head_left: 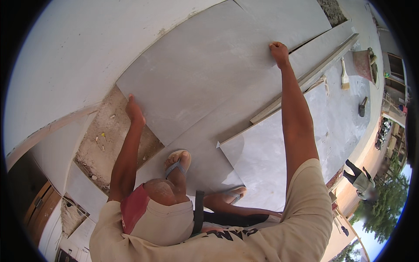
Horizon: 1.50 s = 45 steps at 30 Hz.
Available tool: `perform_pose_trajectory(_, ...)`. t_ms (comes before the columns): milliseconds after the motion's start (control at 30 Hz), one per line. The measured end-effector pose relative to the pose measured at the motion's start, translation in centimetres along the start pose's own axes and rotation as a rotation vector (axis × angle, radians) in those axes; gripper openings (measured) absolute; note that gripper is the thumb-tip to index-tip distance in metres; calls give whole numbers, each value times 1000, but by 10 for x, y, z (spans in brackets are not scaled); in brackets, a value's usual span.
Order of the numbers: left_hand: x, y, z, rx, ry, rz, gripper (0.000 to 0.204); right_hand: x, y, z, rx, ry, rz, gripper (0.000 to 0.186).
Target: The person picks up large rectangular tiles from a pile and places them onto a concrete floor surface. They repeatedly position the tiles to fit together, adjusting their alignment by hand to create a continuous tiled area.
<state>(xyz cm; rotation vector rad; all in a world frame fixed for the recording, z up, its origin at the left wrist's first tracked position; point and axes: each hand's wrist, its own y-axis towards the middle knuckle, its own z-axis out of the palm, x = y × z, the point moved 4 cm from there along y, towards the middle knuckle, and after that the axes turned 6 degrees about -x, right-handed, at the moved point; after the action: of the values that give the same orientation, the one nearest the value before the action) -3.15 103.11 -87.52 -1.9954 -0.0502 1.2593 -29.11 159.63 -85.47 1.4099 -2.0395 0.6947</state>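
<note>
A large grey floor tile lies in front of me, along the foot of the white wall. My left hand is closed on its near left edge, above bare, sandy ground; the fingertips under the edge are hidden. At the tile's right edge, with the arm stretched far out, my right hand has its fingers curled and pressed together on the edge. A narrow dark gap shows beside that hand. My sandalled feet stand on the grey tiles nearer to me.
A long straight bar lies right of the tile, beside pale, dusty slabs. Farther right are a paintbrush, a dark-headed hammer-like tool and a bucket. Rough ground shows at left. Another person stands far right.
</note>
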Motion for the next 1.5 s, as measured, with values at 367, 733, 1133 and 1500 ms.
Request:
perform_pose_trajectory(367,-1,-2,0,-1,19,-21,56,6,-5,0,-21,17,27,24)
perform_pose_trajectory(733,-4,-7,2,45,-15,14,56,14,-12,-4,-84,58,11,23)
perform_pose_trajectory(1133,2,2,-1,67,-74,15,55,7,-15,-7,-79,50,34,26)
perform_pose_trajectory(1500,2,4,-2,-25,23,37,57,3,-12,-12,-34,31,14,30)
